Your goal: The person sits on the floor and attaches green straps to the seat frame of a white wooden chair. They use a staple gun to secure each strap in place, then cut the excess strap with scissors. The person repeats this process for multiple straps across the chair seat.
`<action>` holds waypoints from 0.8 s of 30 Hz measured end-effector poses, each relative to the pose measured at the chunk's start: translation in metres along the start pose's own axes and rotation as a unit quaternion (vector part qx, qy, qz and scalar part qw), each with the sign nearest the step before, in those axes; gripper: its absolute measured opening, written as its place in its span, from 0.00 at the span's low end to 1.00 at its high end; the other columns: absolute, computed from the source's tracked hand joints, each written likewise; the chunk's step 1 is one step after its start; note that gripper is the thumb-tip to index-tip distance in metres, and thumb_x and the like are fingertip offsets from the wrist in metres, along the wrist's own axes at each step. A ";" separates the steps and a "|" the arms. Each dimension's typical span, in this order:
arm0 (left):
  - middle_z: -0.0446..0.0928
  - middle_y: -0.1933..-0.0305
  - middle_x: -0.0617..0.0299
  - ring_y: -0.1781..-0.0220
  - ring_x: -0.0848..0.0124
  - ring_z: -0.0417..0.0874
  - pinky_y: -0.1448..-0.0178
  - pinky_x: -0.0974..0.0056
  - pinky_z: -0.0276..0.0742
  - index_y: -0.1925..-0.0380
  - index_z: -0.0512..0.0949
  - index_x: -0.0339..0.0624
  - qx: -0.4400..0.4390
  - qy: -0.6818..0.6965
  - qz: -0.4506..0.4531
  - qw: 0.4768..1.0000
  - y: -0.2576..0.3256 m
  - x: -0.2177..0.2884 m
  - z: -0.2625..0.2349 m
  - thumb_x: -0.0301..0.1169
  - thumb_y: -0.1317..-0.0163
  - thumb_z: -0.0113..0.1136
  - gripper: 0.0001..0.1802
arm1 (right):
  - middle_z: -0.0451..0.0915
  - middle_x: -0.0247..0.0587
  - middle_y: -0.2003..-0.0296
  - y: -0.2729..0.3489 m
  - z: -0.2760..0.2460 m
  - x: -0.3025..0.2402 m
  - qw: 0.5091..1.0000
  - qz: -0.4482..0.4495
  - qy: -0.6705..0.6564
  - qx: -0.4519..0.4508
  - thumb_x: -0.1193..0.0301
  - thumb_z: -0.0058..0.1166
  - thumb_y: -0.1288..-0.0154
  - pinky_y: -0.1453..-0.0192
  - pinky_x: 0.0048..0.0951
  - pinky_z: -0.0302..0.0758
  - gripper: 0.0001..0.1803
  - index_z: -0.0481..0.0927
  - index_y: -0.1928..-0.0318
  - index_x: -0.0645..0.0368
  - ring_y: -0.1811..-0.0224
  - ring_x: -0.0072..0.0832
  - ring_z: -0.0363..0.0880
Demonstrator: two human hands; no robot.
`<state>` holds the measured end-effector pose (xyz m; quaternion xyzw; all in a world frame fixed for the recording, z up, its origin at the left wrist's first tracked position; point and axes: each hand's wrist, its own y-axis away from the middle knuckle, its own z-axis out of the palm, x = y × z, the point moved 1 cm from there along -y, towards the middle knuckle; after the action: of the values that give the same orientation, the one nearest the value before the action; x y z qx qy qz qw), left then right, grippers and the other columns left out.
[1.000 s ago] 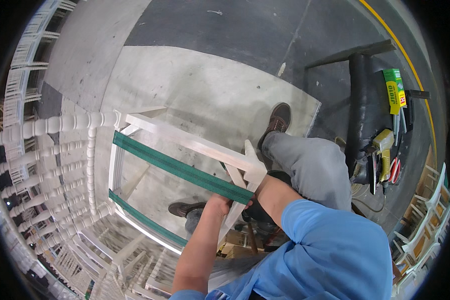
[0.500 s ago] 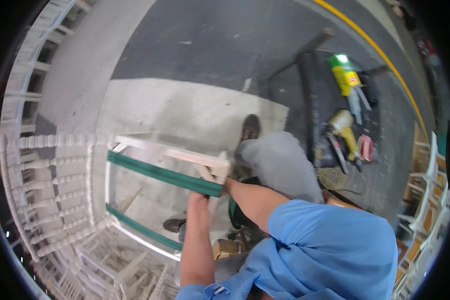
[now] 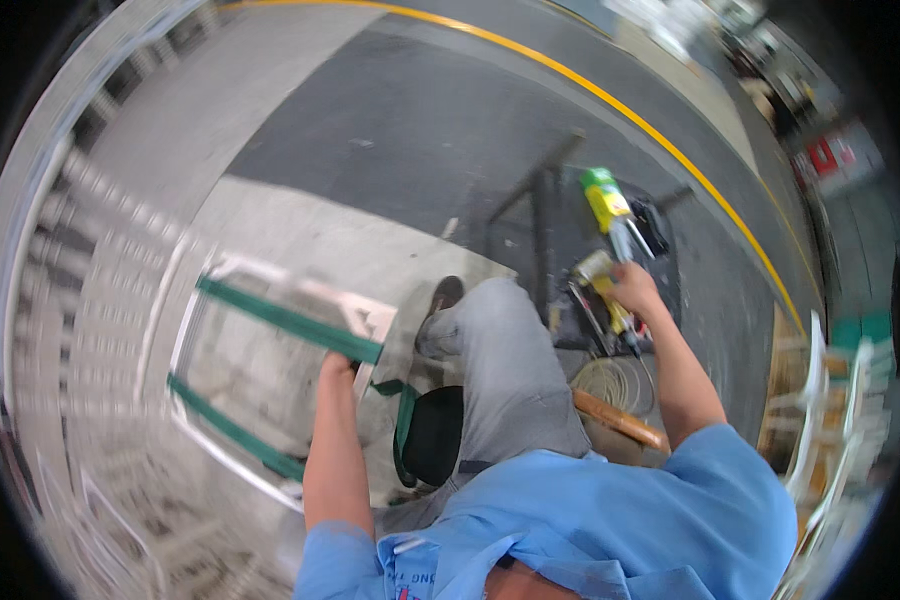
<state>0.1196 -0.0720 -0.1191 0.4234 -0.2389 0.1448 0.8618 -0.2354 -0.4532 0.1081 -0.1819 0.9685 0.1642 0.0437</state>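
My left hand is closed at the near right corner of a white wooden chair frame. It grips the end of a green webbing strap drawn across the frame; its fingertips are partly hidden underneath. A loose green tail hangs just right of that hand. A second green strap crosses the frame closer to me. Over on the right, my right hand is closed round the handle of a yellow staple gun, which lies on a dark low stand.
On the stand lie a green-and-yellow package, scissors and a long thin tool. A coiled hose sits below it. White spindled chair parts crowd the left; more white chairs stand at right.
My right hand has left the strap and frame corner and reached right to the staple gun. My left hand stays at the corner. The view has turned rightward.
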 end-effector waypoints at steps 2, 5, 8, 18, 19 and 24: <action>0.79 0.33 0.60 0.36 0.68 0.81 0.33 0.59 0.79 0.32 0.76 0.41 -0.040 0.024 0.027 0.999 -0.006 -0.002 0.008 0.33 0.29 0.65 0.26 | 0.86 0.45 0.54 -0.009 0.010 0.043 0.994 0.045 -0.004 -0.100 0.70 0.77 0.52 0.46 0.39 0.80 0.30 0.82 0.46 0.63 0.52 0.37 0.85; 0.87 0.49 0.55 0.53 0.64 0.88 0.49 0.57 0.86 0.47 0.84 0.36 0.052 -0.043 0.046 0.997 0.010 0.006 -0.018 0.26 0.34 0.67 0.16 | 0.83 0.38 0.63 -0.023 0.044 0.022 0.988 -0.010 -0.135 -0.077 0.79 0.74 0.54 0.55 0.36 0.78 0.22 0.80 0.56 0.66 0.61 0.31 0.81; 0.88 0.57 0.51 0.62 0.60 0.89 0.56 0.53 0.85 0.56 0.87 0.32 0.100 -0.019 -0.004 0.995 0.011 0.002 -0.027 0.21 0.37 0.67 0.09 | 0.84 0.38 0.61 -0.022 0.031 0.012 0.988 -0.011 -0.135 -0.077 0.80 0.70 0.57 0.56 0.37 0.79 0.25 0.80 0.53 0.64 0.61 0.32 0.81; 0.87 0.61 0.51 0.65 0.61 0.86 0.60 0.52 0.82 0.60 0.87 0.27 0.143 -0.019 0.042 0.989 0.005 -0.012 -0.027 0.23 0.40 0.72 0.11 | 0.85 0.40 0.47 0.085 -0.038 -0.154 0.908 -0.273 -0.253 -0.191 0.66 0.73 0.36 0.37 0.34 0.76 0.29 0.79 0.37 0.61 0.45 0.28 0.82; 0.87 0.61 0.51 0.65 0.61 0.86 0.60 0.52 0.82 0.60 0.87 0.27 0.151 -0.019 0.046 0.987 0.005 -0.014 -0.026 0.23 0.40 0.72 0.11 | 0.86 0.37 0.51 0.099 -0.029 -0.180 0.902 -0.277 -0.247 -0.220 0.64 0.72 0.35 0.46 0.31 0.80 0.27 0.81 0.39 0.62 0.51 0.25 0.82; 0.86 0.62 0.52 0.65 0.62 0.85 0.62 0.52 0.80 0.61 0.87 0.25 0.162 -0.039 0.068 0.984 -0.006 -0.008 -0.029 0.24 0.42 0.74 0.12 | 0.84 0.33 0.65 0.134 0.040 -0.283 0.846 -0.260 -0.214 -0.413 0.62 0.69 0.32 0.72 0.27 0.73 0.20 0.84 0.48 0.62 0.74 0.20 0.75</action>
<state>0.1242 -0.0531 -0.1421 0.5457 -0.2742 0.2233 0.7597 -0.0203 -0.2263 0.1518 -0.3889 0.6950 0.5666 0.2114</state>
